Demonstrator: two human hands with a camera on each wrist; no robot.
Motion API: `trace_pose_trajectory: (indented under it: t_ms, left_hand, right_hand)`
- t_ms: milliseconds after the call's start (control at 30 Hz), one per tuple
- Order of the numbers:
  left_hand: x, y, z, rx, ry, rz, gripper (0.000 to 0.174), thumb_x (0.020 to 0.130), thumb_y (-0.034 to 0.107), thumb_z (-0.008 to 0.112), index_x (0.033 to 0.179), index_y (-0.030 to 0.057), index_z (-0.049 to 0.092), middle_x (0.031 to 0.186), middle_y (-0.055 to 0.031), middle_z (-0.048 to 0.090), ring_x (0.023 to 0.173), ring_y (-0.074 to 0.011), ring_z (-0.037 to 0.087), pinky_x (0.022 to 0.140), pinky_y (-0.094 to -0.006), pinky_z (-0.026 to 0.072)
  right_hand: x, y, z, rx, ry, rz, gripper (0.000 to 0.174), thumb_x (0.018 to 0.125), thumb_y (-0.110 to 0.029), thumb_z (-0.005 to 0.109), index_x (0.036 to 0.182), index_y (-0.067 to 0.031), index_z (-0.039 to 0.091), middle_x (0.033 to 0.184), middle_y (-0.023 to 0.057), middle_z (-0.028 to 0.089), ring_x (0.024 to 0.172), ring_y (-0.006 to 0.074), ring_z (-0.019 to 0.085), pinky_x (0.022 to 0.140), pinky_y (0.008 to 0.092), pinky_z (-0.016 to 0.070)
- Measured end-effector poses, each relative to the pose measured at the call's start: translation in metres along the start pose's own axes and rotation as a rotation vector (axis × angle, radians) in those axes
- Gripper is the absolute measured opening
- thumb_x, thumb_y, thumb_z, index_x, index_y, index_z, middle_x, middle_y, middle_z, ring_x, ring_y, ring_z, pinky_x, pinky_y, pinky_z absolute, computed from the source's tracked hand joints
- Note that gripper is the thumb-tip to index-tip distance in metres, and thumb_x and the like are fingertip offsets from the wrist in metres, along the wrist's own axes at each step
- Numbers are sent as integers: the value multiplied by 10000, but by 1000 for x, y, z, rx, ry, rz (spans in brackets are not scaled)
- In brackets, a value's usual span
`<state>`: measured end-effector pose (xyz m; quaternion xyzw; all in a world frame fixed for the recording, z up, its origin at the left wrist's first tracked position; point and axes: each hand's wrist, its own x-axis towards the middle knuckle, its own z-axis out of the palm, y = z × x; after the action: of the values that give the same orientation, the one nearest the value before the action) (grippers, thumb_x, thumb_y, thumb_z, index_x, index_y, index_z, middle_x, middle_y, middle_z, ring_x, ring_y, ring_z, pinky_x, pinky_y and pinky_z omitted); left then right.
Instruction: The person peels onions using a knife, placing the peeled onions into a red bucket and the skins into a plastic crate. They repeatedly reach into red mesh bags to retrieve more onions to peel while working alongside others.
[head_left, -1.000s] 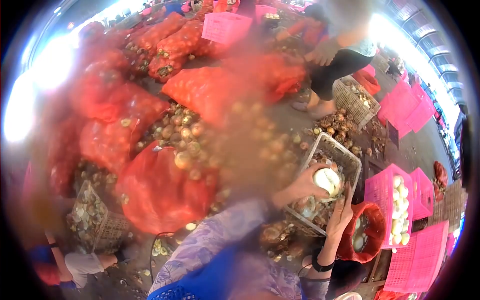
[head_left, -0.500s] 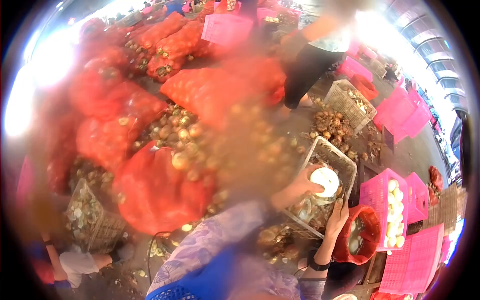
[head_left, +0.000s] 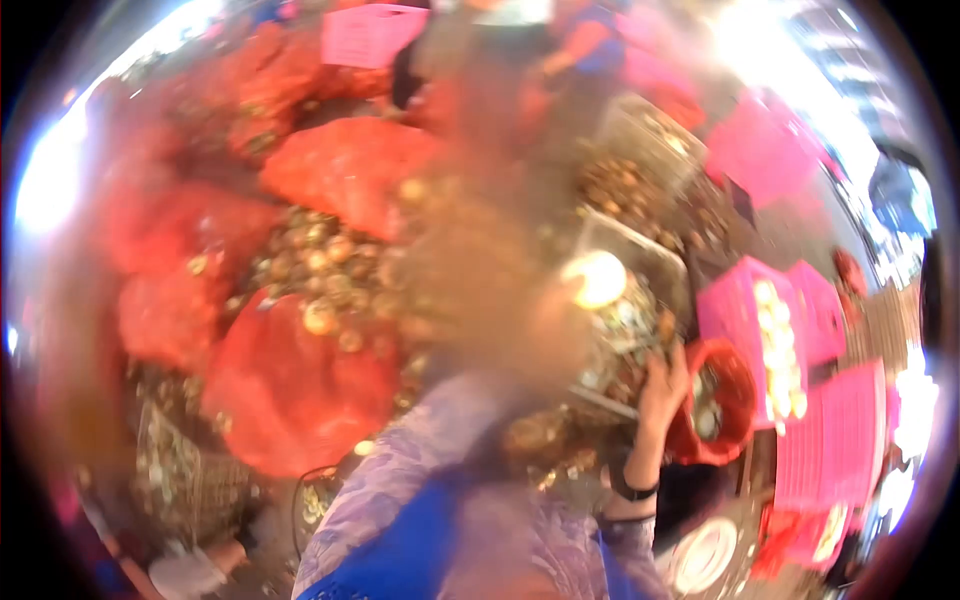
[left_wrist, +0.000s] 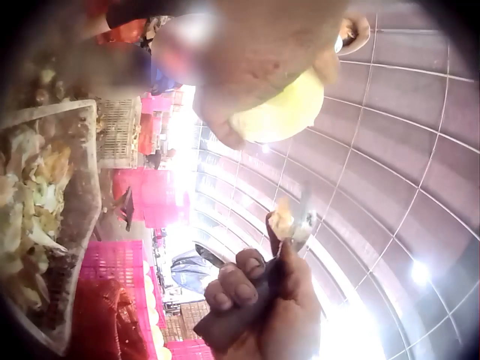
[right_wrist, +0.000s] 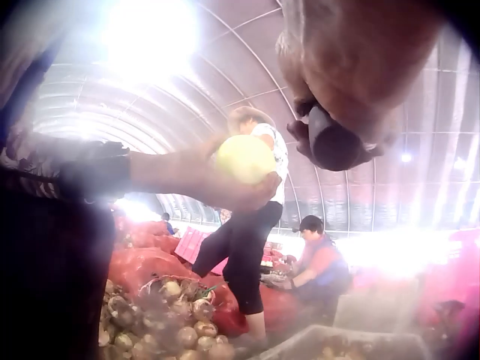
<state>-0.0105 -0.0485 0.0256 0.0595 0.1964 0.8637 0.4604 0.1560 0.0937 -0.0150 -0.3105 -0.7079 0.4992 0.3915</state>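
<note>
A pale peeled onion (head_left: 598,279) (left_wrist: 281,112) (right_wrist: 246,158) is gripped in my left hand (head_left: 552,325) (left_wrist: 259,56) (right_wrist: 184,176), fingers and thumb around its side. My right hand (head_left: 661,388) (left_wrist: 262,304) (right_wrist: 360,67) is curled round the dark handle (left_wrist: 234,321) (right_wrist: 335,144) of a small knife. In the left wrist view, a small pale scrap (left_wrist: 283,219) shows beside the blurred blade. Both hands are above a crate (head_left: 662,248) (left_wrist: 94,161) of skins, apart from each other. A brown blur hides part of my left hand in the head view.
A red-lined bucket (head_left: 742,425) and pink crate (head_left: 717,312) of peeled onions stand right of the skins crate. Left lie loose onions (head_left: 325,250) and red net sacks (head_left: 300,400). Other people (right_wrist: 251,247) are beyond, one standing, one sitting low.
My left hand has carried the onion up and left, away from my right hand. The surroundings have shifted left and up in the head view, now blurred.
</note>
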Motion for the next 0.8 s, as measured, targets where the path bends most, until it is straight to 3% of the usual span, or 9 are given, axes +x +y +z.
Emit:
trace_pose_trajectory:
  t_ms: [67, 133, 233, 333, 400, 467, 533, 600, 800]
  left_hand:
    - [3, -5, 5, -26, -31, -42, 437, 975, 219, 609, 1354, 15, 535, 1203, -112, 645, 1106, -190, 617, 947, -334, 509]
    - [3, -6, 12, -44, -34, -80, 424, 982, 240, 606, 1335, 13, 552, 1179, -104, 650, 1073, -184, 625, 919, -327, 519]
    - [2, -6, 20, -59, -9, -116, 410, 991, 272, 601, 1307, 12, 578, 1143, -91, 658, 1024, -174, 636, 878, -317, 533]
    - [4, -14, 29, -107, 4, -174, 405, 1001, 304, 596, 1279, 10, 603, 1107, -78, 667, 975, -165, 647, 837, -307, 548]
    - [16, -8, 0, -122, -396, -239, 399, 996, 274, 602, 1309, 27, 576, 1165, -104, 661, 1029, -194, 650, 884, -328, 544]
    - [11, 34, -38, -45, -743, -197, 405, 991, 243, 608, 1338, 45, 548, 1223, -131, 656, 1084, -223, 654, 930, -348, 540]
    - [29, -5, -38, -8, -340, 54, 491, 915, 135, 680, 1362, 25, 507, 1250, -123, 647, 1145, -241, 638, 1001, -379, 517]
    - [41, -22, -41, 4, -149, 143, 616, 840, 26, 752, 1385, 5, 467, 1276, -116, 639, 1205, -260, 622, 1071, -410, 495]
    - [43, -26, -42, -92, -314, 132, 684, 830, 22, 765, 1418, 6, 417, 1301, -127, 618, 1221, -258, 613, 1078, -403, 491]
  right_hand:
    - [3, 10, -1, -308, -64, -221, 448, 996, -119, 549, 1431, -12, 564, 713, -66, 467, 595, 36, 407, 509, 221, 360]
    - [-2, -22, 9, -347, -90, -378, 485, 992, -207, 541, 1435, -12, 559, 690, 46, 459, 617, 112, 427, 568, 296, 422]
    - [-7, -56, 27, -538, -129, -205, 553, 928, -140, 589, 1474, -68, 531, 710, 142, 549, 595, 197, 500, 595, 352, 456]
    - [-5, -43, 29, -458, -124, -599, 659, 872, -80, 612, 1517, -126, 481, 781, 219, 638, 611, 299, 573, 617, 392, 481]
    - [-3, -34, 32, -724, -174, -396, 728, 843, -33, 623, 1540, -129, 437, 835, 254, 663, 649, 367, 600, 618, 416, 493]
    - [0, -31, 35, -716, -103, -256, 681, 878, -63, 609, 1537, -108, 445, 741, 167, 645, 580, 270, 575, 547, 379, 464]
    - [8, -19, 36, -259, -76, -132, 565, 984, -157, 565, 1532, -79, 449, 703, 57, 587, 540, 147, 524, 481, 312, 407]
    - [9, -21, 30, -88, -81, -166, 498, 1048, -204, 514, 1493, 15, 465, 701, -12, 517, 574, 62, 466, 462, 258, 376]
    - [12, -11, 27, 91, -38, -119, 484, 1081, -365, 489, 1365, 22, 549, 745, -7, 524, 539, 49, 427, 447, 200, 336]
